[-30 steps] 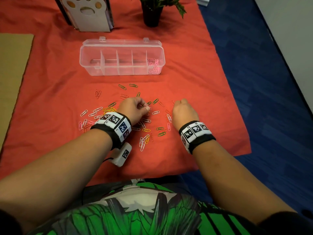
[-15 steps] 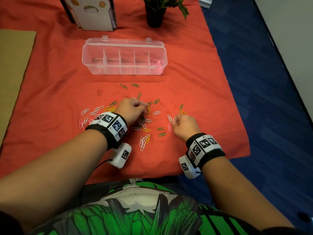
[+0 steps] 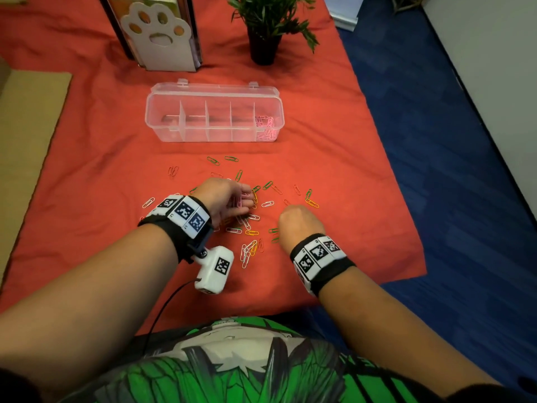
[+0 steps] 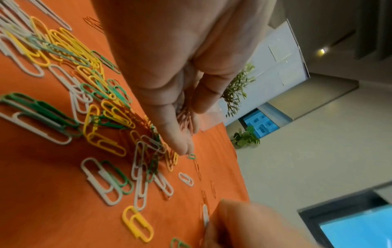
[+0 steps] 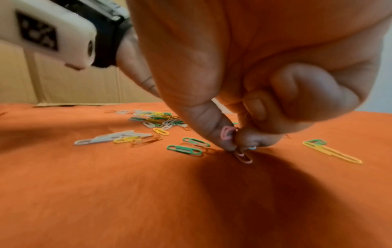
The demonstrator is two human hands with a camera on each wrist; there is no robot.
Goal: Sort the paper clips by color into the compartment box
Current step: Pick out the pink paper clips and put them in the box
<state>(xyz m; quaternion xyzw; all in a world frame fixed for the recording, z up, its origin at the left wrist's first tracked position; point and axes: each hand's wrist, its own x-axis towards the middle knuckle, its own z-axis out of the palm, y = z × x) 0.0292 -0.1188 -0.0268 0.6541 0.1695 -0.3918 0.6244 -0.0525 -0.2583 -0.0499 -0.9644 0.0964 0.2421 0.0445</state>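
Observation:
Loose paper clips [image 3: 250, 225] in white, yellow, green and pink lie scattered on the orange cloth. The clear compartment box [image 3: 215, 134] stands beyond them, with pink clips [image 3: 266, 128] in its rightmost compartment. My left hand [image 3: 245, 199] hovers over the pile and holds several pink clips [image 4: 184, 119] between curled fingers. My right hand [image 3: 293, 219] is curled down on the cloth to the right. Its thumb and forefinger [image 5: 233, 142] pinch a pink clip [image 5: 226, 132], and another pink clip [image 5: 243, 156] lies just under the fingertips.
A paw-print stand [image 3: 158, 39] and a potted plant [image 3: 266, 27] stand behind the box. A yellow clip and a green clip [image 5: 324, 147] lie right of my right hand. The cloth's right edge [image 3: 406, 228] drops to blue floor. A brown board [image 3: 26, 126] lies to the left.
My right hand has drawn back toward me from the far-right clips and come down on the cloth. My left hand has stayed over the pile.

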